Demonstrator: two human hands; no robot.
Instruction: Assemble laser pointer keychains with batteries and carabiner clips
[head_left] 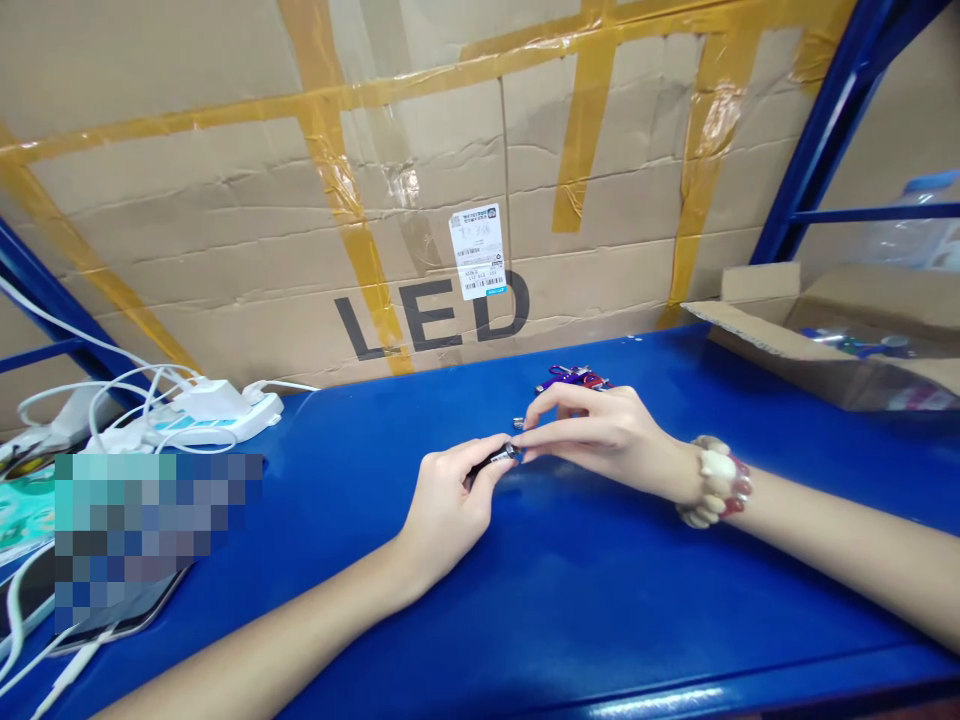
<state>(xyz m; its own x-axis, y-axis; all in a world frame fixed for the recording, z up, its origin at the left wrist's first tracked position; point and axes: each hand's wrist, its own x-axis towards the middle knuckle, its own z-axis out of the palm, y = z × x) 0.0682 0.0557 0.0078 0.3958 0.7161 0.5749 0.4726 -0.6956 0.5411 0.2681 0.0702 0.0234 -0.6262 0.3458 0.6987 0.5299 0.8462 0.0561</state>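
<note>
My left hand (454, 508) pinches a small, slim black object with a silver metal end (491, 462) between thumb and fingers; its exact kind does not show. Close against that metal end are the fingertips of my right hand (600, 432), drawn together in a pinch; whatever they grip is hidden. On the table just beyond the fingers lies a small silver metal piece (518, 423). Behind my right hand is a little group of purple items (559, 378) and red items (598, 382) with metal parts, partly covered by the hand.
The blue table (600, 600) runs up to a big taped cardboard box (420, 220). At left are a white power strip (217, 425) with chargers and cables, and a phone (142, 610). An open carton (840, 370) stands at right, between blue posts (817, 140).
</note>
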